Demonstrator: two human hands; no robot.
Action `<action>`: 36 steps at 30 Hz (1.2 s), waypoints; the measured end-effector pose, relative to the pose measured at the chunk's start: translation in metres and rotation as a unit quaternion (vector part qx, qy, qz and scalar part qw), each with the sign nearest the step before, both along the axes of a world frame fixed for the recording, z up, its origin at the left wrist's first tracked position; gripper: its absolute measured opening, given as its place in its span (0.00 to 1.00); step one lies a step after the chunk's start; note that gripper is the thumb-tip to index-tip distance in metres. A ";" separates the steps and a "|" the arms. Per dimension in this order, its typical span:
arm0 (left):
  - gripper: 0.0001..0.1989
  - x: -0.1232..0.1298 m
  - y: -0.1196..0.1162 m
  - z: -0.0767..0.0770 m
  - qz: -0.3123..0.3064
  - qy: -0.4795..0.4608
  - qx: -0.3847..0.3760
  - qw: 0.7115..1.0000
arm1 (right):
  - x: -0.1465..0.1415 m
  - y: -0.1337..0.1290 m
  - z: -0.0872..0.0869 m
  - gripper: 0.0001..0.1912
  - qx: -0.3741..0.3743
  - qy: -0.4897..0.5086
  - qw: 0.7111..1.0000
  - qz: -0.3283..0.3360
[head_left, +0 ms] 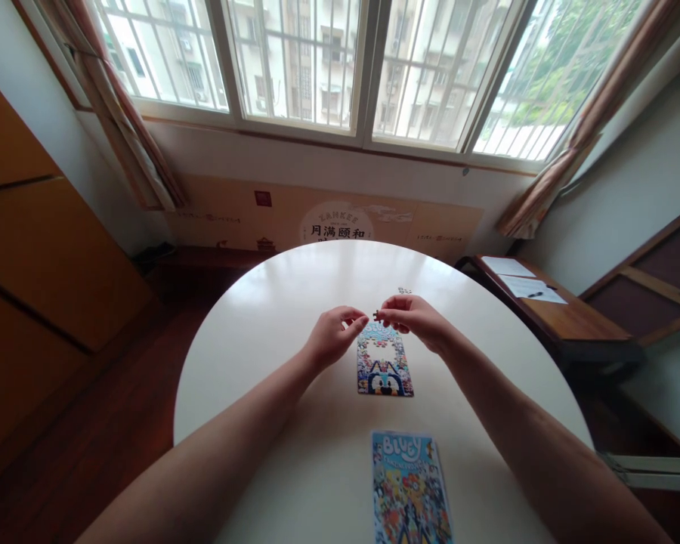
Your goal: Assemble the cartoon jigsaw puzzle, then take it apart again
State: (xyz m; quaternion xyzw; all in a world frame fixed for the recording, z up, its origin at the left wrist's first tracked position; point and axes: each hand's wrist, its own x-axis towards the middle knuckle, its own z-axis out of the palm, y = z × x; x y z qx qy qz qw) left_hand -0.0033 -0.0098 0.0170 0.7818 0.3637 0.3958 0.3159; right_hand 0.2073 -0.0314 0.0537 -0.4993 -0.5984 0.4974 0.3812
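On the white round table lies a jigsaw puzzle (386, 378), a colourful picture with a dark blue dog's face near its lower edge. A pale gap with jagged edges shows in its middle. Between the thumb and fingers of my right hand (411, 317) is a small dark puzzle piece (376, 316), held just above the puzzle's top part. My left hand (337, 332) is at the puzzle's upper left, fingers curved and thumb slightly apart from them, with nothing visible in it. Both hands partly cover the puzzle's top.
Several loose puzzle pieces (404, 290) lie beyond my right hand. A Bluey picture sheet (411, 483) lies close to me on the table (232, 317). Papers and a pen rest on a wooden desk (572, 313) at the right. Barred windows are ahead.
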 end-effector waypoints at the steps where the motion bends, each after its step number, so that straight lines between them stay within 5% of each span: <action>1: 0.14 0.001 -0.001 0.000 -0.013 0.001 -0.017 1.000 | -0.002 -0.004 -0.004 0.14 -0.011 0.018 1.000 -0.002; 7: 0.15 0.006 -0.007 0.002 -0.076 -0.019 -0.096 0.992 | -0.008 -0.022 -0.022 0.15 -0.033 0.059 0.998 -0.003; 11: 0.14 0.007 -0.009 0.003 -0.066 -0.011 -0.126 0.990 | -0.004 -0.031 -0.026 0.13 0.120 0.000 0.991 -0.051; 16: 0.15 0.008 -0.013 0.007 -0.055 0.005 -0.150 0.987 | 0.004 -0.041 -0.026 0.06 0.377 -0.179 0.908 -0.020; 20: 0.15 0.010 -0.016 0.009 -0.063 0.035 -0.144 0.987 | 0.005 -0.043 -0.027 0.02 0.456 -0.257 0.852 0.013; 26: 0.16 0.010 -0.016 0.008 -0.064 0.067 -0.134 0.987 | 0.003 -0.042 -0.028 0.04 0.487 -0.269 0.831 0.018; 32: 0.14 -0.001 -0.002 0.002 0.026 0.133 0.023 0.990 | 0.006 -0.037 -0.044 0.06 0.428 -0.305 0.849 0.056; 36: 0.06 -0.006 0.001 -0.002 0.023 0.176 0.069 0.982 | 0.005 -0.035 -0.050 0.07 0.383 -0.340 0.855 0.086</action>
